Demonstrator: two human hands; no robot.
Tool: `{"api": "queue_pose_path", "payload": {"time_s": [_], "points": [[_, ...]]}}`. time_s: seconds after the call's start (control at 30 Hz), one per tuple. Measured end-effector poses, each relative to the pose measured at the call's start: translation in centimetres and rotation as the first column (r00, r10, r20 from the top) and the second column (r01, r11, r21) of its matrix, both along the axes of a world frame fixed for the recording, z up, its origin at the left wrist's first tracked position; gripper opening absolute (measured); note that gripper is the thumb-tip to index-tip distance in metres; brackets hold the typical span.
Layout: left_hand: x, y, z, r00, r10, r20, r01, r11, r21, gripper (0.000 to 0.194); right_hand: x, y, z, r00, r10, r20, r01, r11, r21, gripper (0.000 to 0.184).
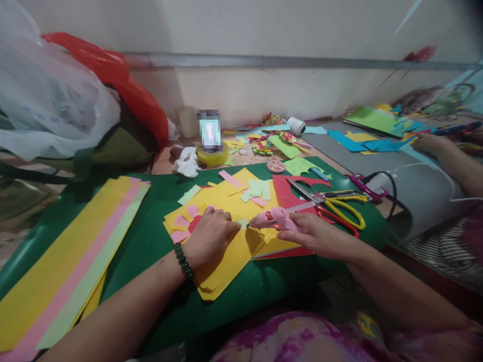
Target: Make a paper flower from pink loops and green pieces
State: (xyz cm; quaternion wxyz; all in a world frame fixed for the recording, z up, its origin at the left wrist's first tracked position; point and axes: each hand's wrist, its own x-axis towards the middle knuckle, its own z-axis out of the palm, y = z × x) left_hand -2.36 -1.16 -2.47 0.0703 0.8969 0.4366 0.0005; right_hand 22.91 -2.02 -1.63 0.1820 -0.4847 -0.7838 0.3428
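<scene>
My right hand (311, 235) is wrapped round a pink hot glue gun (277, 218), its nozzle pointing left. The nozzle tip meets a small pale green paper piece (243, 223). Fingers curled, my left hand (217, 226) pinches that piece at its left end, over a stack of yellow paper (226, 269). Partly covered by the left hand is a paper flower (183, 226) with pink petals and a red centre. Loose green and pink paper cuttings (256, 188) lie just beyond both hands. Scissors (307, 191) with yellow handles rest on red paper (281, 188) at the right.
Long yellow, pink and green paper strips (86, 261) lie left on the green mat (166, 281). Behind stand a phone (210, 133) and a yellow tape roll (215, 156). Plastic bags (64, 90) crowd the back left. Another person's hand (430, 145) holds blue paper at right.
</scene>
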Motion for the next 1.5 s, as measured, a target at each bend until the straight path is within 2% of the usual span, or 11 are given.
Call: {"api": "queue_pose_path", "payload": {"time_s": [0.47, 0.6, 0.77, 0.83, 0.9, 1.0, 1.07, 1.13, 1.27, 1.4, 1.5], "points": [[0.1, 0.0, 0.3, 1.000, 0.015, -0.013, -0.016, 0.999, -0.033, 0.029, 0.7, -0.8, 1.3, 1.000, -0.004, -0.021, 0.002, 0.997, -0.075, 0.044], [0.2, -0.1, 0.3, 1.000, 0.015, 0.012, -0.014, 0.999, -0.029, 0.031, 1.3, -0.4, 1.3, 0.972, -0.196, -0.126, 0.198, 0.980, 0.004, 0.048], [-0.3, 0.1, 0.1, 0.975, 0.077, 0.210, -0.072, 0.997, -0.029, 0.026, 1.9, 3.5, 0.0, 0.879, -0.411, -0.241, 0.459, 0.866, 0.196, 0.040], [-0.7, 0.4, 0.2, 0.880, 0.216, 0.424, -0.191, 0.976, -0.101, 0.029, 2.0, 5.5, -0.5, 0.869, -0.459, -0.186, 0.494, 0.832, 0.253, 0.038], [-1.1, 0.6, 0.6, 0.660, 0.384, 0.646, -0.283, 0.923, -0.261, 0.031, 1.9, 7.1, -0.8, 0.863, -0.497, -0.093, 0.499, 0.807, 0.316, 0.038], [-1.4, 0.9, 1.2, 0.283, 0.579, 0.764, -0.217, 0.815, -0.537, 0.024, 1.0, 8.3, -1.0, 0.864, -0.496, 0.090, 0.441, 0.830, 0.340, 0.042], [-1.5, 1.1, 1.4, 0.120, 0.664, 0.738, -0.114, 0.748, -0.654, 0.027, 0.0, 8.6, -1.1, 0.840, -0.488, 0.237, 0.409, 0.856, 0.317, 0.046], [-1.4, 1.2, 1.3, 0.044, 0.719, 0.694, -0.035, 0.695, -0.718, 0.031, -0.8, 8.7, -1.1, 0.797, -0.478, 0.370, 0.387, 0.873, 0.295, 0.049], [-1.3, 1.2, 0.8, 0.023, 0.754, 0.656, 0.051, 0.655, -0.754, 0.032, -1.0, 8.3, -0.7, 0.763, -0.408, 0.502, 0.323, 0.913, 0.250, 0.050], [-1.2, 1.1, 0.8, -0.040, 0.775, 0.631, 0.120, 0.631, -0.767, 0.029, -0.6, 6.1, 0.8, 0.655, -0.459, 0.600, 0.315, 0.888, 0.335, 0.048], [-0.9, 0.8, 1.0, -0.089, 0.799, 0.594, 0.161, 0.600, -0.783, 0.028, -1.9, 4.0, 1.3, 0.787, -0.405, 0.465, 0.171, 0.868, 0.467, 0.031]]}}
